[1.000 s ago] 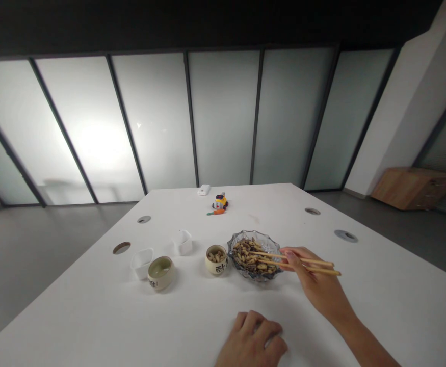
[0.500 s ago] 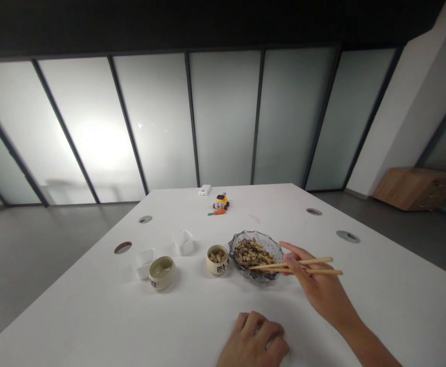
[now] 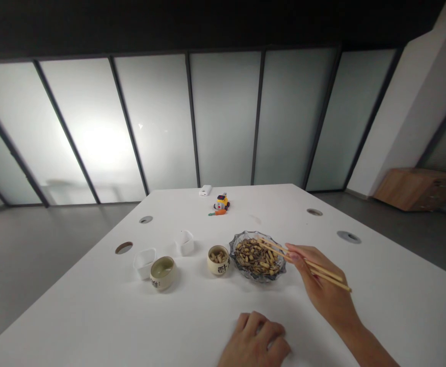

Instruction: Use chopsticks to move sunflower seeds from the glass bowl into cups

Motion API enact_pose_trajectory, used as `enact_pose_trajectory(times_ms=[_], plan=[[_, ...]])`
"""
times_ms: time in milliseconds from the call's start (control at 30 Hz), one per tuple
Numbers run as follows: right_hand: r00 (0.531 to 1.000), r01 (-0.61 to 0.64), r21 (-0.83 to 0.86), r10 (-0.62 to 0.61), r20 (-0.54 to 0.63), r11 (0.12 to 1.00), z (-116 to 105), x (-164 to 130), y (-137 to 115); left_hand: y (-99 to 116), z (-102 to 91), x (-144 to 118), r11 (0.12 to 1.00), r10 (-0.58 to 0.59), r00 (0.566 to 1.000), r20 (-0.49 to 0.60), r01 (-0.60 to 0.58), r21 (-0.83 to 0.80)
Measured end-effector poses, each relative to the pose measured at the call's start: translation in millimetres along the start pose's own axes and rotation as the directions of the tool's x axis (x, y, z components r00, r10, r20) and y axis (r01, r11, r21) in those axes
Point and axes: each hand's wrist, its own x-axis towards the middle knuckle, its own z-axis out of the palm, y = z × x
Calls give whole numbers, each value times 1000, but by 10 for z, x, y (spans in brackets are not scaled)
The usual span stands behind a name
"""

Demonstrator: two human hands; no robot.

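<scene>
My right hand (image 3: 320, 283) is closed around a pair of wooden chopsticks (image 3: 314, 267). Their tips reach over the far side of a scalloped glass bowl (image 3: 233, 257). Inside lies a mix of peanuts and sunflower seeds (image 3: 257, 260); whether the tips grip a piece is too small to tell. My left hand (image 3: 255, 340) rests on the white table in front of the bowl, fingers loosely bent and somewhat apart, holding nothing. Just left of the glass bowl stands a small cream cup (image 3: 218, 269) with dark lettering and peanuts (image 3: 218, 255) in it.
A second cream cup (image 3: 162, 279) stands farther left, beside a white plastic container (image 3: 142, 272). Another white container (image 3: 185, 248) is behind them. Toward the far edge are a yellow toy vehicle (image 3: 223, 200), an orange toy carrot (image 3: 219, 212) and a white device (image 3: 205, 190). Round holes pierce the tabletop.
The chopstick tips have moved from the near part of the glass bowl up to its far side, and the nuts and seeds lie rearranged. My left hand has stayed in place.
</scene>
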Motion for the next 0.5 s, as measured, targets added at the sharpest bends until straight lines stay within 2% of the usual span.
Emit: enact_pose_trajectory(times_ms=[133,200,367,500], plan=[[982,-177,105,168,90,979,42,-26,-38,-4,18,0,1000,10,1000,-23,-10,15],[965,-226,155,200,170,962,93,-51,-51,-3,11,1,1000,12,1000,3,-12,24],[964,-75,176,26,265,982,231,-125,-81,2,-12,5,1000,3,999,45,-3,10],[975,-7,166,-30,221,986,276,-146,-56,-1,29,-5,1000,1,1000,4,-1,11]])
